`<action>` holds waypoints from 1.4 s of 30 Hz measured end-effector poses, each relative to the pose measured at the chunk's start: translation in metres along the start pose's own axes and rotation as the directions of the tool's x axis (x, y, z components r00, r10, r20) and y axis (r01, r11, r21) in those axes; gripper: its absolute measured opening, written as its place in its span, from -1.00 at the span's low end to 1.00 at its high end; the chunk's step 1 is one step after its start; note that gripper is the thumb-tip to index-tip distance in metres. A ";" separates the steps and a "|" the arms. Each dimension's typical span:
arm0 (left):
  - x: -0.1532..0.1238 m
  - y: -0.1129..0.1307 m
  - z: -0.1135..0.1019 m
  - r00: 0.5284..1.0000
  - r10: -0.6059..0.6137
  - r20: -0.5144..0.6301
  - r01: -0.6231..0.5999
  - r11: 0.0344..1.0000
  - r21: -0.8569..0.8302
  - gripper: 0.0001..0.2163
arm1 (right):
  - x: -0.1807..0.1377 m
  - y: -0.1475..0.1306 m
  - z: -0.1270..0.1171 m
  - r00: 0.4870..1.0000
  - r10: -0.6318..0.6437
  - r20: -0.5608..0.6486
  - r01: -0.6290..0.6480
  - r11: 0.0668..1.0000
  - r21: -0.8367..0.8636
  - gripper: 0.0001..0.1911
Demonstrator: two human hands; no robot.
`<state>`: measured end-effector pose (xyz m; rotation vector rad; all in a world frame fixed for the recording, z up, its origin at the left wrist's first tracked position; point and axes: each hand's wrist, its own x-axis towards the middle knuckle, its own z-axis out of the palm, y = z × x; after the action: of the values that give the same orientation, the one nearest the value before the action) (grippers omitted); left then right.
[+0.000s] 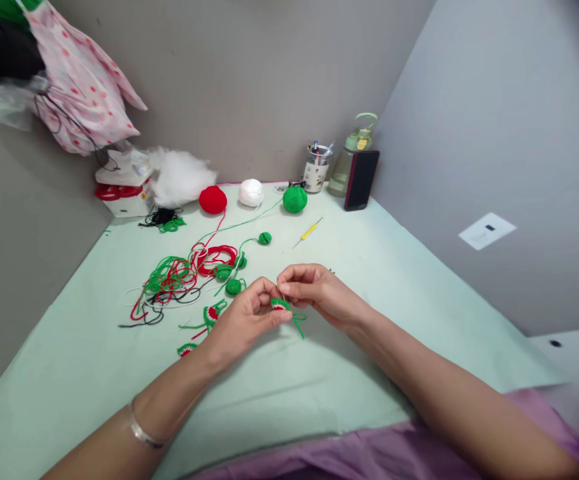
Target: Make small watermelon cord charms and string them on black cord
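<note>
My left hand [252,313] is closed on a small crocheted watermelon slice [280,305], green-edged with white and red inside. Green yarn tails [298,321] hang from its right side. Just above the slice, my right hand [314,290] pinches thumb and forefinger around something thin that looks like a needle, mostly hidden by the fingertips. Another watermelon slice [211,315] lies left of my left hand, and a further slice [186,349] is partly covered by my left forearm. Small green crocheted balls [232,287] rest beyond my left hand.
Tangled red, green and black yarn [169,283] spreads to the left. Behind stand red [213,199], white [250,193] and green yarn balls [295,199], white stuffing [184,177], a pen cup [316,172], a bottle [342,170] and a phone [362,180]. A yellow crochet hook [309,231] lies mid-table.
</note>
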<state>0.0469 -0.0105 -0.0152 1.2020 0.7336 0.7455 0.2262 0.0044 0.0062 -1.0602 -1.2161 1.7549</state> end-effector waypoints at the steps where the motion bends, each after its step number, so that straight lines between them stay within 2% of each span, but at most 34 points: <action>1: 0.000 0.000 0.000 1.000 -0.007 -0.006 0.007 1.000 0.014 -0.76 | 0.001 0.001 0.000 1.000 0.003 -0.011 -0.002 1.000 0.022 -0.72; 6: 0.000 0.003 0.000 0.998 -0.059 -0.034 0.061 0.997 0.050 -0.72 | 0.003 0.006 0.001 0.999 0.004 -0.054 0.001 0.996 0.090 -0.72; 11: -0.003 0.002 0.007 0.993 -0.107 0.041 0.106 0.994 0.023 -0.70 | 0.007 0.004 -0.006 0.986 -0.052 -0.159 0.074 0.988 0.135 -0.71; 14: -0.004 0.002 0.011 0.992 -0.104 0.065 0.105 0.994 -0.008 -0.69 | 0.005 0.000 -0.010 1.000 0.015 -0.016 -0.013 0.991 0.136 -0.70; 16: -0.004 0.002 0.012 0.993 -0.084 0.082 0.087 0.996 -0.029 -0.70 | 0.004 -0.002 -0.011 0.992 0.087 0.097 -0.098 0.988 0.122 -0.70; 17: -0.004 0.003 0.011 0.992 -0.086 0.092 0.089 0.996 -0.026 -0.70 | 0.003 -0.003 -0.011 0.989 0.096 0.114 -0.110 0.986 0.125 -0.70; 22: -0.004 0.002 0.008 0.984 -0.150 0.094 0.150 0.989 0.007 -0.69 | 0.003 -0.007 -0.010 1.000 0.020 0.000 -0.019 0.981 0.195 -0.70; 25: -0.004 -0.001 0.005 0.985 -0.132 0.108 0.137 0.990 -0.041 -0.71 | 0.004 -0.008 -0.012 0.999 0.001 -0.040 0.006 0.984 0.180 -0.70; 27: -0.004 -0.003 0.002 0.990 -0.096 0.100 0.104 0.992 -0.075 -0.72 | 0.006 -0.009 -0.017 0.992 -0.038 -0.124 0.059 0.984 0.170 -0.68; 30: -0.003 -0.003 -0.001 0.996 -0.068 0.065 0.075 0.991 -0.111 -0.73 | 0.010 -0.009 -0.029 0.946 -0.129 -0.297 0.165 0.981 0.099 -0.63; 33: -0.003 0.002 -0.003 0.997 -0.070 0.011 0.071 0.986 -0.149 -0.78 | 0.015 -0.010 -0.044 0.900 -0.204 -0.385 0.216 0.976 -0.011 -0.62; 36: -0.002 0.009 -0.003 0.997 -0.061 -0.057 0.048 0.977 -0.207 -0.74 | 0.018 -0.009 -0.055 0.890 -0.244 -0.384 0.196 0.967 -0.161 -0.66; 38: -0.002 0.013 -0.003 0.994 -0.050 -0.097 0.028 0.974 -0.223 -0.77 | 0.019 -0.008 -0.057 0.905 -0.255 -0.340 0.151 0.941 -0.303 -0.71; 42: -0.002 0.016 -0.005 0.985 -0.047 -0.168 0.014 0.982 -0.190 -0.81 | 0.015 -0.004 -0.055 0.914 -0.312 -0.258 0.107 0.801 -0.590 -0.88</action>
<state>0.0397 -0.0064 -0.0001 0.9610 0.8025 0.8808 0.2716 0.0380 -0.0046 -1.4294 -1.5968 0.9815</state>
